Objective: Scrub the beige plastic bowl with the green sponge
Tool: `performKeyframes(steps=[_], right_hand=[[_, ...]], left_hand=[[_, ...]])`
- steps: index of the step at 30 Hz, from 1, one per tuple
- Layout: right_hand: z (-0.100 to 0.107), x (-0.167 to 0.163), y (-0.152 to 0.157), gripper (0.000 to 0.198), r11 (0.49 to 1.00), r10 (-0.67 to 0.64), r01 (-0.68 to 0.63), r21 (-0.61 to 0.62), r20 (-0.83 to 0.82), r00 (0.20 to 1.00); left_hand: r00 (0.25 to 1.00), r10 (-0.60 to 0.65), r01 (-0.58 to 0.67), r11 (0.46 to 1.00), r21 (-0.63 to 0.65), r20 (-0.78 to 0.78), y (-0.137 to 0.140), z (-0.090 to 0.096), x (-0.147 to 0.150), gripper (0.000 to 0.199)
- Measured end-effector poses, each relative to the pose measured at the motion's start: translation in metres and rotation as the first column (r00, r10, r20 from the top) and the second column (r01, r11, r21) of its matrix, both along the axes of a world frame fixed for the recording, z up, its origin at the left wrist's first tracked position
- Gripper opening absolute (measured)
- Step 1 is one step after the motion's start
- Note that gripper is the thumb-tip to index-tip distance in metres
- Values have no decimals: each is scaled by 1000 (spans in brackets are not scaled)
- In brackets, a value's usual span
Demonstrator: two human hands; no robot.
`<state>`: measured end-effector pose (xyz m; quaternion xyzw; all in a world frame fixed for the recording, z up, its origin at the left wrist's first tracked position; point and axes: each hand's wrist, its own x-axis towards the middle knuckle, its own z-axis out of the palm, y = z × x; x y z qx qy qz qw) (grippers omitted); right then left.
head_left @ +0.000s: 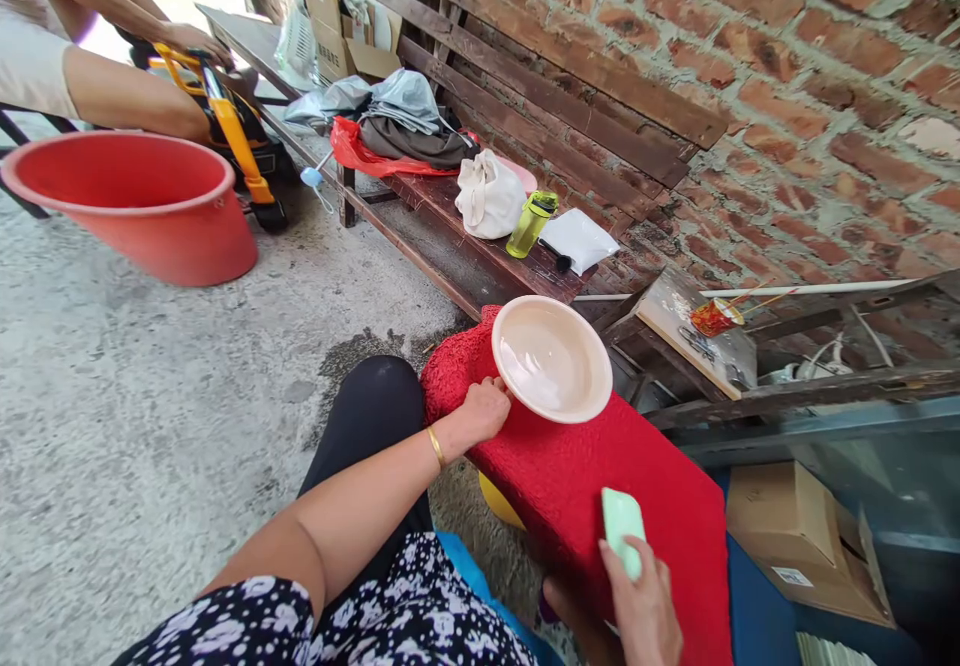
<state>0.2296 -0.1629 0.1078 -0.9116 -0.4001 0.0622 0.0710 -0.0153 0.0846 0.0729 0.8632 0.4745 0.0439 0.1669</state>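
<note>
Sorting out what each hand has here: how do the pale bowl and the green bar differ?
The bowl is round, cream and broad; the green bar is small, rectangular and mint. The left hand holds the bowl by its rim; the right hand grips the bar from below. Both are over the red cloth.

Brick wall (787, 96), wood bench (525, 116), concrete floor (112, 426)
</note>
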Motion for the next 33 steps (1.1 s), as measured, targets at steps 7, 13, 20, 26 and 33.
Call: performKeyframes(steps=[7, 13, 20, 26, 33], right_hand=[[7, -20, -7, 64, 995, -5, 10, 104, -53, 999], [-5, -67, 21, 58, 938, 320, -294, 182, -134, 938], [10, 44, -57, 73, 956, -291, 290, -40, -25, 956], [1, -46, -4, 67, 989, 88, -63, 130, -198, 976], [-4, -1, -38, 73, 995, -91, 95, 22, -151, 984]], left_hand=[[1000, -25, 25, 999, -31, -16, 0, 2, 0, 33], [1000, -17, 17, 1000, -6, -25, -1, 2, -1, 33], [1000, -7, 5, 998, -62, -26, 0, 4, 3, 35], [999, -14, 11, 998, -57, -48, -3, 17, -2, 34], [999, -7, 4, 998, -69, -50, -3, 18, 0, 32]])
